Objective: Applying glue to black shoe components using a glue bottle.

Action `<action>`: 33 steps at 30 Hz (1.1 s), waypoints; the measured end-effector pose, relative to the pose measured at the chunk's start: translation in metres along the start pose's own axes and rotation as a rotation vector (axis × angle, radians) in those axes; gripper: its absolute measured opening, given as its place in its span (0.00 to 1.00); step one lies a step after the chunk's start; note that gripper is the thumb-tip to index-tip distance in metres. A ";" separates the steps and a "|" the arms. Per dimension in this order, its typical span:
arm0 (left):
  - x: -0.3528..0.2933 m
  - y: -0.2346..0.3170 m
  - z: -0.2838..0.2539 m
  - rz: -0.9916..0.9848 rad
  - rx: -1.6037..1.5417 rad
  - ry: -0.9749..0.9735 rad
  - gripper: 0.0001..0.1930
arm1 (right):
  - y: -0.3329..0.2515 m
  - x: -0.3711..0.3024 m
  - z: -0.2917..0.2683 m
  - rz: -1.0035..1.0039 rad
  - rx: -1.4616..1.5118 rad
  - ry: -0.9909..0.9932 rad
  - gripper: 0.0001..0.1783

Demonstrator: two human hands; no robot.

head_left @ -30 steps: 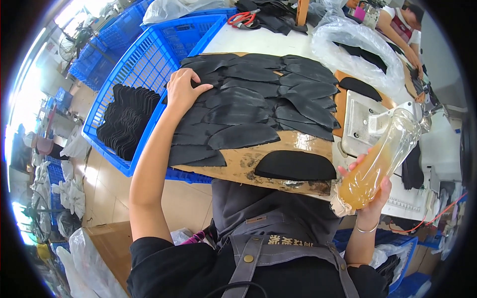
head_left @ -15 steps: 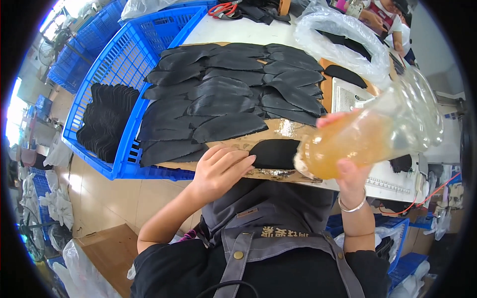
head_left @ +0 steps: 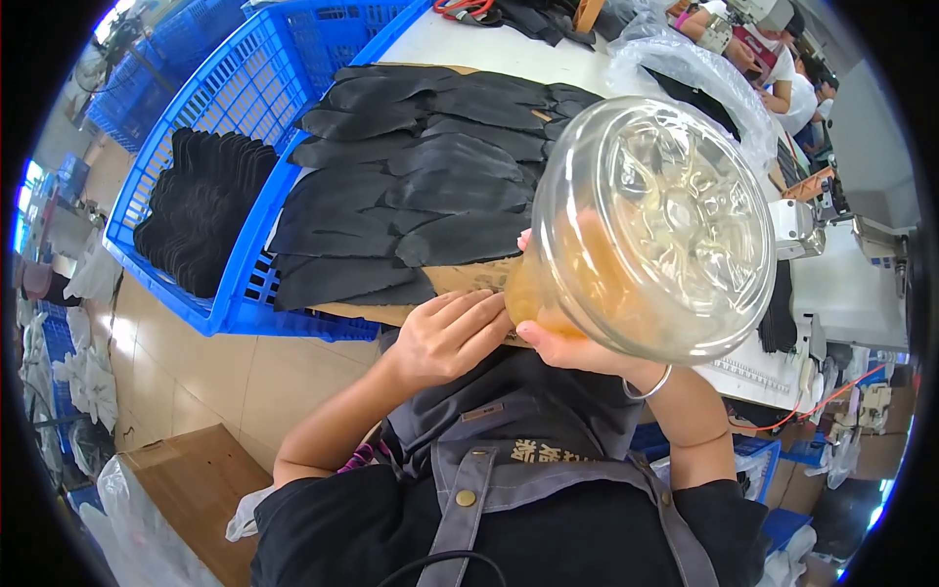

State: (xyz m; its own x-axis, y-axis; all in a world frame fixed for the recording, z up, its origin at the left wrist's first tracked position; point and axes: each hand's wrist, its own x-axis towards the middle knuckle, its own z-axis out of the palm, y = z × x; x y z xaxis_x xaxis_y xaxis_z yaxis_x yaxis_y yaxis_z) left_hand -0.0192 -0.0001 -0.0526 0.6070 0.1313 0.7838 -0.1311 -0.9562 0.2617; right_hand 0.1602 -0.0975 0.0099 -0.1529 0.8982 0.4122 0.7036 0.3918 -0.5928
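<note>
My right hand [head_left: 597, 354] is closed round a clear plastic bottle [head_left: 675, 225] with amber liquid in it. The bottle is tilted, its broad base toward me and its narrower end down at the cardboard. My left hand [head_left: 455, 333] rests at the board's near edge, fingers pressed together, beside the bottle's lower end. What its fingertips hold is hidden behind the bottle, as is the black curved piece that lay there earlier. Beyond both hands, overlapping black leaf-shaped pieces [head_left: 440, 171] cover the cardboard [head_left: 460, 277].
A blue plastic basket [head_left: 220, 313] with a stack of black wavy-edged pieces [head_left: 205, 210] stands at the left. A clear plastic bag [head_left: 699, 73] lies at the back right, near red-handled scissors [head_left: 465, 10]. Other people [head_left: 773, 68] sit at far right.
The bottle has swung left and its base has tipped up toward me, now covering the black curved piece. My right hand has moved left with it, close to my left hand, which stays nearly in place.
</note>
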 end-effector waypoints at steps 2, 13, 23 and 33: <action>0.004 -0.001 -0.002 0.058 0.074 -0.035 0.14 | 0.003 -0.001 -0.002 -0.073 -0.076 0.026 0.42; 0.002 -0.001 0.009 0.069 0.163 0.009 0.10 | 0.004 -0.072 -0.060 0.273 -0.071 0.267 0.45; 0.000 -0.003 0.009 0.094 0.165 0.031 0.09 | -0.026 -0.045 -0.048 0.149 0.371 0.707 0.37; 0.017 0.008 0.002 0.072 0.183 -0.039 0.10 | -0.023 -0.023 -0.011 0.093 0.117 0.505 0.39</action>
State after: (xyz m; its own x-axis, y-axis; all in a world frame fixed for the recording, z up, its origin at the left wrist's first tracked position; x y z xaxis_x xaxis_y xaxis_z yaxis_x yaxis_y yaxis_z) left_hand -0.0087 -0.0058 -0.0384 0.6312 0.0538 0.7737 -0.0332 -0.9948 0.0963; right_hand 0.1551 -0.1297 0.0219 0.2802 0.7334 0.6194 0.6118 0.3608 -0.7039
